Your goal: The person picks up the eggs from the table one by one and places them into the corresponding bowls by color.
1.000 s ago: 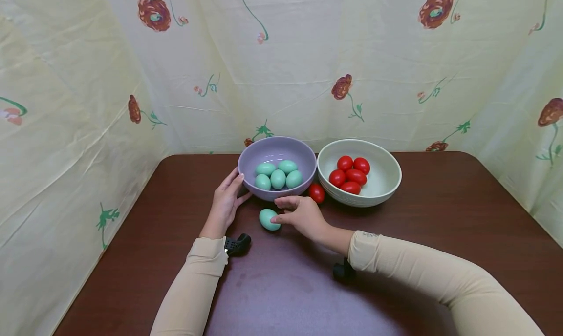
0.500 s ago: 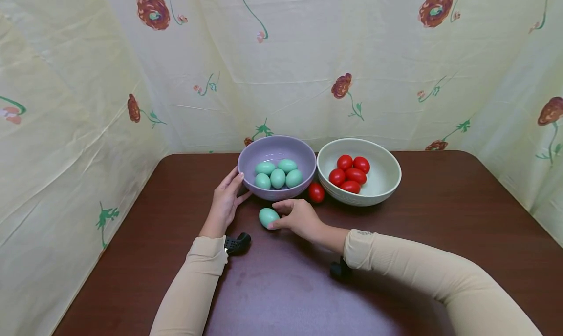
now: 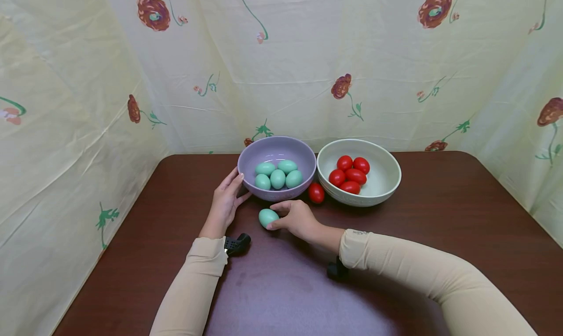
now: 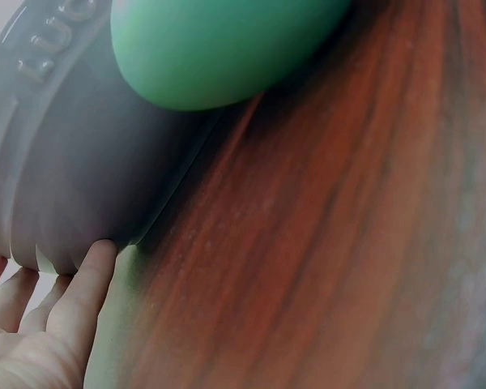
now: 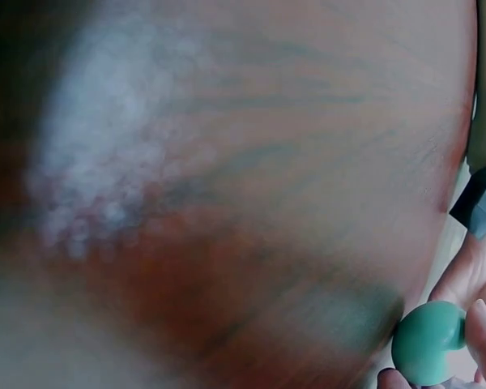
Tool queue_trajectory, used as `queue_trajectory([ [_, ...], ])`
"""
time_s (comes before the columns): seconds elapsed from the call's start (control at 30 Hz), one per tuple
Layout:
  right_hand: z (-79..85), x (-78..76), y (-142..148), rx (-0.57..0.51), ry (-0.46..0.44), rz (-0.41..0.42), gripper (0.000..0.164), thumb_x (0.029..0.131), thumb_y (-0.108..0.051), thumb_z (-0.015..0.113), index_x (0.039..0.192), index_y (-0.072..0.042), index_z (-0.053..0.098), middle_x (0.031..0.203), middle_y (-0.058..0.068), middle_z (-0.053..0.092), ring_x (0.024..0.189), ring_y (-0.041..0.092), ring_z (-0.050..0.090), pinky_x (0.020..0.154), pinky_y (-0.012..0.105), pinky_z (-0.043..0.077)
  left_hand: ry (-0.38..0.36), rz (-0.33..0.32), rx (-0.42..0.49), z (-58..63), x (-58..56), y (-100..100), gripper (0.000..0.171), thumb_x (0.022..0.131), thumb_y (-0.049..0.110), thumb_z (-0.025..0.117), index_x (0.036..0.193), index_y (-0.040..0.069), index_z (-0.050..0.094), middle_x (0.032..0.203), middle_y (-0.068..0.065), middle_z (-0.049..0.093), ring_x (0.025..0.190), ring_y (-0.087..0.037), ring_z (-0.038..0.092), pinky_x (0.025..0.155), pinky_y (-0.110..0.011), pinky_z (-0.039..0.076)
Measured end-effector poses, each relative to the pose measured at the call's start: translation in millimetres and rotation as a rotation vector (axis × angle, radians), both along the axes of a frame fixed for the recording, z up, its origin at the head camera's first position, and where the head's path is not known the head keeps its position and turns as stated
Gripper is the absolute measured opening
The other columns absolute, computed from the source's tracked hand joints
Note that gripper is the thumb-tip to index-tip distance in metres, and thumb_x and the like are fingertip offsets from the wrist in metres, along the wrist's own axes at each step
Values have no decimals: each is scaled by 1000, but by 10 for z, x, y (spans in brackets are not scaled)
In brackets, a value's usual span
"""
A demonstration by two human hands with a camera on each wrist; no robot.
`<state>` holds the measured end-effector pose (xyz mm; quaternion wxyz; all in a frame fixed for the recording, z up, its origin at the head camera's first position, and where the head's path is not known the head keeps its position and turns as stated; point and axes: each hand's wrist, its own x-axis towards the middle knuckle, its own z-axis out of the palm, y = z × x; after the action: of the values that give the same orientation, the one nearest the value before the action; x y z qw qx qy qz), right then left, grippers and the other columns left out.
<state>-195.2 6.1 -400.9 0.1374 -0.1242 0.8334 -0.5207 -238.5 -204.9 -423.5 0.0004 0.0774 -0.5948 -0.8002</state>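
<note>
In the head view my right hand (image 3: 297, 220) pinches a mint-green egg (image 3: 267, 219) just in front of the purple bowl (image 3: 278, 196). The thumb is at the egg's near side, the fingers at its far side. The right wrist view catches this egg (image 5: 428, 342) at the lower right, between thumb (image 5: 483, 340) and a fingertip. My left hand (image 3: 226, 202) rests against the left side of the purple bowl, fingers extended. Its fingertips touch the bowl's outer wall (image 4: 65, 186) in the left wrist view. Several mint-green eggs (image 3: 278, 178) lie inside the purple bowl.
A pale green bowl (image 3: 383, 179) stands right beside the purple one, with several red eggs (image 3: 355, 176) in it. Another red egg (image 3: 316, 193) lies on the dark wooden table (image 3: 440, 204), at the front between both bowls. A flowered curtain (image 3: 290, 57) hangs behind the table.
My right hand has shifted slightly left and toward me, its fingers drawing in on the green egg. The left hand and both bowls stay in place.
</note>
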Motion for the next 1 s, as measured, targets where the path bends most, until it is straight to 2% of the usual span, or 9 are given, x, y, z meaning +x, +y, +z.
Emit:
queue_trajectory([
  [0.17, -4, -1, -10, 16, 7, -3, 46, 72, -10, 88, 116, -6, 74, 109, 10, 76, 104, 17, 70, 82, 24, 56, -5, 5, 11, 0, -2, 2, 57, 101, 31, 59, 154, 21, 39, 158, 1, 41, 144, -15, 42, 109, -48, 46],
  [0.53, -1, -3, -14, -7, -6, -17, 44, 72, -7, 87, 114, -3, 74, 108, 12, 76, 94, 12, 67, 71, 18, 54, -5, 8, 10, 23, 13, 14, 56, 102, 30, 57, 154, 21, 39, 158, 1, 41, 144, -15, 42, 108, -46, 46],
  [0.67, 21, -2, 0, -7, 9, -18, 44, 72, -7, 86, 114, -3, 75, 108, 11, 76, 100, 14, 68, 78, 20, 53, -6, 6, 9, 30, 17, 18, 56, 102, 30, 57, 154, 21, 39, 158, 1, 41, 144, -14, 42, 108, -46, 47],
  [0.8, 77, -6, 19, -27, 1, -17, 42, 73, -8, 86, 113, -5, 75, 109, 10, 76, 108, 17, 68, 89, 26, 54, -2, 3, 8, 36, 18, 21, 56, 102, 30, 57, 154, 21, 39, 158, 1, 40, 144, -14, 42, 108, -47, 46],
  [1.0, 191, -11, 45, -27, 11, 1, 42, 75, -11, 86, 115, -6, 75, 110, 9, 76, 110, 18, 68, 92, 29, 55, 8, 3, 3, 35, 21, 24, 55, 102, 29, 57, 153, 20, 40, 157, 0, 42, 144, -15, 43, 108, -47, 46],
])
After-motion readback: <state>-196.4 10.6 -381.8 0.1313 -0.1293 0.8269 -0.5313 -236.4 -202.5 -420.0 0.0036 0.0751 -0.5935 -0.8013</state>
